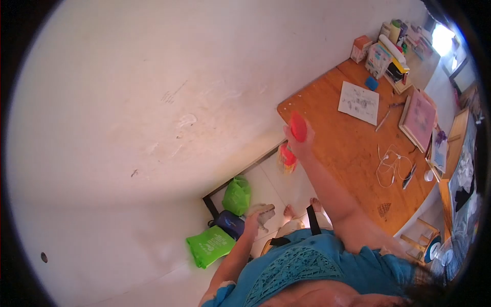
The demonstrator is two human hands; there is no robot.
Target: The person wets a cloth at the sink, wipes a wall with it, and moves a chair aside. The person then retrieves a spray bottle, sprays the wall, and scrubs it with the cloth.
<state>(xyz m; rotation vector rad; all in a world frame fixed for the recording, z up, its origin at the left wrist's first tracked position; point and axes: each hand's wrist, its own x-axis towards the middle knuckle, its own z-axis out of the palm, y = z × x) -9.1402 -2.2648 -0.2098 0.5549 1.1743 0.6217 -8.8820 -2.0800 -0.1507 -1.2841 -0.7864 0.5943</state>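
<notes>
My right hand (302, 139) is raised beside the corner of the wooden table, its fingers wrapped round a smooth red oval object (297, 126). What kind of thing it is does not show. Lower down, my left hand (251, 223) is at a greyish crumpled cloth (265, 217) with a brownish upper edge, and its fingers appear closed on it. Under my right hand, a red and yellow item (287, 158) stands by the foot of the wall. Near my left hand are a bright green bag (237, 196) and a dark blue bag (228, 223).
The wooden table (337, 148) bears a drawing sheet (359, 103), a pink-covered book (419, 120), white earphones (393, 166) and a blue block (372, 83). Boxes (378, 60) stand at its far end. A green printed bag (210, 246) lies by the marked white wall (153, 102). A wooden stool (423, 240) is at right.
</notes>
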